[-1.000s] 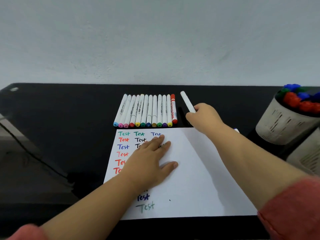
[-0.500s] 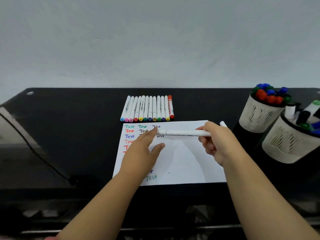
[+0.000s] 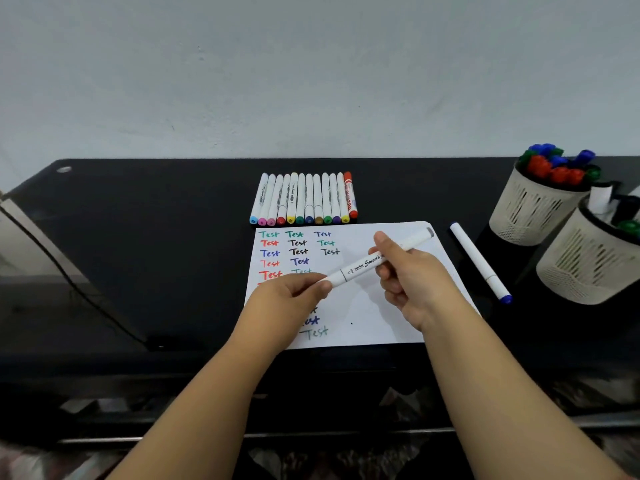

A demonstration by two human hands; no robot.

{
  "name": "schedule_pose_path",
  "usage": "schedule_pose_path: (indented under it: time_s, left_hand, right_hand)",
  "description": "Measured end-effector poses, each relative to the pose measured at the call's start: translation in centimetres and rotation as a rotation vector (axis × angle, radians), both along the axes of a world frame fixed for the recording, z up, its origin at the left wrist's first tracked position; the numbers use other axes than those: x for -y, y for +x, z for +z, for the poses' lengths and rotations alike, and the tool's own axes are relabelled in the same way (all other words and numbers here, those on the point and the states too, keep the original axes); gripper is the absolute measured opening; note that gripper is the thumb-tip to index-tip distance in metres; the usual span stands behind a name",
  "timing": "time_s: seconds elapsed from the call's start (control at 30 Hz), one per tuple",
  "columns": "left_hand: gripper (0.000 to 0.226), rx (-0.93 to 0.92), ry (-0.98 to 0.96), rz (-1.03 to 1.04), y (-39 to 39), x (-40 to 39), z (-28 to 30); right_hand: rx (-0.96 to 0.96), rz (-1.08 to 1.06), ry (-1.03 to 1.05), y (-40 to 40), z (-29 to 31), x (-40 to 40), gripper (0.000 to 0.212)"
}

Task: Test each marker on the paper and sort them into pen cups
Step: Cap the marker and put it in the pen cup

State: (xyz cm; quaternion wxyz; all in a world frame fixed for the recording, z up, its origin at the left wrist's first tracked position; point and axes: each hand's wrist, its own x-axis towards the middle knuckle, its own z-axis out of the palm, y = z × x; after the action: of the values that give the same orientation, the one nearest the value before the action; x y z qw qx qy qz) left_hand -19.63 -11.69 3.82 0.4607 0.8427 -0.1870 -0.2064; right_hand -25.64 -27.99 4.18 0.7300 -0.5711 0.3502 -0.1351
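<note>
Above paper [image 3: 377, 306], white marker [image 3: 367, 266] clamped: left hand [image 3: 291, 299] fingers pinching seven-o'clock end, right hand [image 3: 408, 275] fingers curled round barrel.

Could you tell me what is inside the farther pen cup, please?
The farther cup holds markers standing upright; only their red, blue and green caps show above its rim. Their barrels and the cup's bottom are hidden.

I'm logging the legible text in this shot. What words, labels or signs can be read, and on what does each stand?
"Test": handwritten many times in green, red, blue and black on the paper.
"Smooth": on the barrel of the white marker held by the left hand and right hand; the small print before it is too small to read.
Print on the row of markers, including the red-capped one: blurred, unreadable.
</note>
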Motion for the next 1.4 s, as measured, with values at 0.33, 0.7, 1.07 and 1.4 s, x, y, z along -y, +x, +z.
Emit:
schedule_pose_path:
  time_s: [0.33, 0.7, 1.07, 1.4]
  left_hand:
    - [0.014, -0.106, -0.053, -0.039, 0.2, 0.5, 0.2]
    - [0.021, -0.107, -0.004, -0.064, 1.0, 0.1, 0.7]
    - [0.016, -0.134, -0.063, 0.055, 2.1, -0.9, 0.5]
    - [0.027, 0.012, -0.051, 0.155, 4.6, -0.5, -0.5]
  right_hand:
    - [-0.022, 0.118, -0.034, 0.5, -0.6, -2.0, 0.027]
    - [0.032, 0.079, -0.038, 1.3, -0.5, -2.8, 0.024]
    - [0.093, -0.053, 0.032, 1.6, -0.9, -0.3, 0.027]
    - [0.044, -0.04, -0.319, 4.1, -0.5, 0.5, 0.019]
